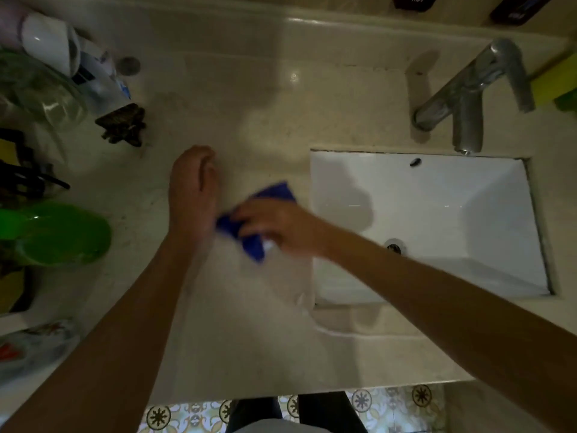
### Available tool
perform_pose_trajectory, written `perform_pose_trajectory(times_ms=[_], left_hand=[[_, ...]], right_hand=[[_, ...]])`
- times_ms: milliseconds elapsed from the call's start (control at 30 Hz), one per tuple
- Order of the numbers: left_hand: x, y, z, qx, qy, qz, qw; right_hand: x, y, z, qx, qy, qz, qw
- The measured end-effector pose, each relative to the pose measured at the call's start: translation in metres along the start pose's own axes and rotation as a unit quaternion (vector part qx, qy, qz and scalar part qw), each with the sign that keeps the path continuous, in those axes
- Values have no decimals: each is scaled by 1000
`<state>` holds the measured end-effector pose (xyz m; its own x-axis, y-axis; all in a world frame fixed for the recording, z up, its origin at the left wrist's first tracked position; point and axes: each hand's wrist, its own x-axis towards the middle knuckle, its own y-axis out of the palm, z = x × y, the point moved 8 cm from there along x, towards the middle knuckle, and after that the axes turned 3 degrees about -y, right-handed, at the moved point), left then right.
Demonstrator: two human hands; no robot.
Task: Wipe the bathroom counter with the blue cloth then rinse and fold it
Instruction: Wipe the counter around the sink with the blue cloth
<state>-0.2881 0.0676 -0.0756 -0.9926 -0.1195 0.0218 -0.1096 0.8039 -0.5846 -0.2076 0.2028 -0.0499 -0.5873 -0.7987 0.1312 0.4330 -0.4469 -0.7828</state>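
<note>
**Figure: Blue cloth worked across the counter beside the basin**

At the centre of the frame, the right hand [274, 225] lay over the crumpled blue fabric cloth [249, 226], pressing it onto the beige stone bathroom counter [249, 120] just left of the white rectangular sink basin [437, 214]. Motion blur hid the fingers, so whether they were curled round the cloth or flat upon it could not be told. The blur itself suggested a wiping stroke in progress. The left hand [193, 189] rested on the counter just beside the cloth, empty, fingers together and extended toward the top of the frame; it probably braced the body or stood ready to move clutter.

The basin appeared dry and empty, its round metal drain [394, 246] uncovered. The chrome tap [468, 98], at upper right, showed no running water, so rinsing had apparently not begun.

Along the left edge stood the displaced toiletries: a translucent green plastic container [59, 232], contents not discernible; a clear glass vessel [40, 85] holding something green; and a white plastic bottle [103, 79] lying tilted. They were likely grouped there to free the wiping surface.
</note>
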Motion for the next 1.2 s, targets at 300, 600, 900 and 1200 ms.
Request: perform_pose_trajectory(times_ms=[300, 600, 900, 1200], left_hand=[[-85, -35, 14, 190, 80, 120, 971], [-126, -34, 18, 308, 107, 113, 939], [-124, -35, 18, 327, 115, 125, 930], [-127, -38, 9, 327, 130, 94, 931]], right_hand=[[-67, -24, 26, -24, 165, 218, 962], [-67, 52, 119, -19, 247, 19, 969], [-42, 112, 109, -168, 490, -95, 850], [-188, 53, 79, -251, 612, -120, 740]])
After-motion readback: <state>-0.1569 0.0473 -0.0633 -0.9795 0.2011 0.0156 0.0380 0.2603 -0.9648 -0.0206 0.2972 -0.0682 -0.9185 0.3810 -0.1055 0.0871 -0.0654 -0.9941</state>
